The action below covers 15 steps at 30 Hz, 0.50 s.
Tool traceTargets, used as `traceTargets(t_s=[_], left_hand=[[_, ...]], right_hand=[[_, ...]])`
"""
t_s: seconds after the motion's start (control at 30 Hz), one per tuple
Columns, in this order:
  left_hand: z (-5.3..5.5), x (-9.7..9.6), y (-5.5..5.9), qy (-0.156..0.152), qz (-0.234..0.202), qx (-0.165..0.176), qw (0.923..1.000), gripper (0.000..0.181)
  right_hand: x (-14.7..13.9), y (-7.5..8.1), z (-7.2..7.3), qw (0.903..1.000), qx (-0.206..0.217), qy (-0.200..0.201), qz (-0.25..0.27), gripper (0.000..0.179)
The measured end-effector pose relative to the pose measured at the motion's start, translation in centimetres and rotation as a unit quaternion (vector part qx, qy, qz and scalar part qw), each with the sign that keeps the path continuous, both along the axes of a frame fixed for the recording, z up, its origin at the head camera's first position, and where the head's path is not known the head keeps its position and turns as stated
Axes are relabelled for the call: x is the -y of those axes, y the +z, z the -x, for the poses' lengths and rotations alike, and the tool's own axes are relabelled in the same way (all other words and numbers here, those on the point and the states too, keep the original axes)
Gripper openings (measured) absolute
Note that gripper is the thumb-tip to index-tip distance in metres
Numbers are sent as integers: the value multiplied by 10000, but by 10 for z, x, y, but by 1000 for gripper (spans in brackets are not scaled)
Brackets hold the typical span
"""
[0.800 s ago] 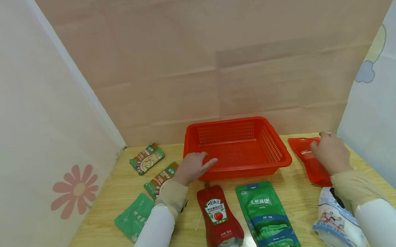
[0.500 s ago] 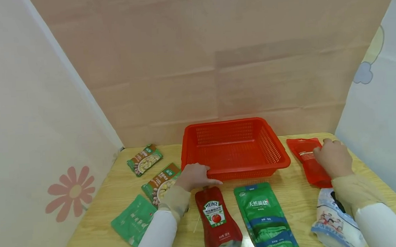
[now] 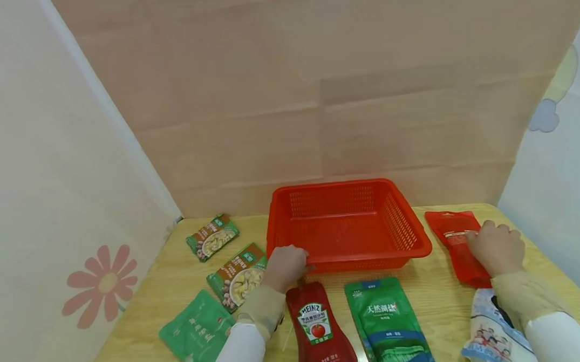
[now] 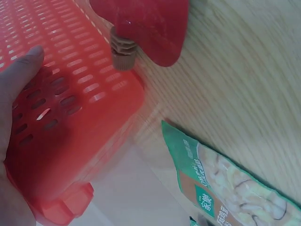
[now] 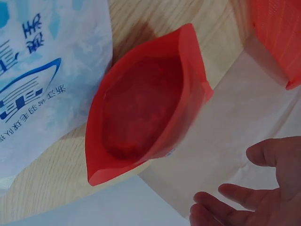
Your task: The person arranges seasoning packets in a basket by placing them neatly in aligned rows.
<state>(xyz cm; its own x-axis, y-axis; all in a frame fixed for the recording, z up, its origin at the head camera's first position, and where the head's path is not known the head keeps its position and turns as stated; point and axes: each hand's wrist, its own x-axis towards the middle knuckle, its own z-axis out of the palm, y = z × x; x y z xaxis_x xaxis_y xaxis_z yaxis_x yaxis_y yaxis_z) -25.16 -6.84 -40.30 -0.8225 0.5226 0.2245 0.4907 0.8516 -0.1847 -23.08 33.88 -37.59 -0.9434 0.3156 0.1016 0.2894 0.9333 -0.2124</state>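
In the head view, my left hand grips the front-left rim of a red perforated plastic basket. Its thumb lies against the outer wall in the left wrist view, where the other fingers are hidden. My right hand hovers over a red pouch to the basket's right. Fingers spread and slightly bent, it holds nothing in the right wrist view, apart from the pouch's gusseted base. A Heinz ketchup pouch, spout toward the basket, lies just below my left hand.
Two green-brown food packets and a green pouch lie at left. A green salt bag lies front centre. A white-and-blue bag sits under my right forearm. Brown paper stands behind the basket.
My left hand has come down onto the basket's front rim, its thumb swinging from over the basket to the outside of the wall. My right hand stays over the red pouch.
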Motion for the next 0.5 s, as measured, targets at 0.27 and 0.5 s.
traceTargets(t_s=[0.27, 0.5], left_hand=[[-3, -3, 4, 53, 172, 3, 9998, 42], [-4, -6, 2, -5, 233, -81, 9997, 44]], right_hand=[[10, -16, 0, 9984, 422, -385, 9, 53], [15, -30, -2, 9831, 1584, -871, 284, 89]])
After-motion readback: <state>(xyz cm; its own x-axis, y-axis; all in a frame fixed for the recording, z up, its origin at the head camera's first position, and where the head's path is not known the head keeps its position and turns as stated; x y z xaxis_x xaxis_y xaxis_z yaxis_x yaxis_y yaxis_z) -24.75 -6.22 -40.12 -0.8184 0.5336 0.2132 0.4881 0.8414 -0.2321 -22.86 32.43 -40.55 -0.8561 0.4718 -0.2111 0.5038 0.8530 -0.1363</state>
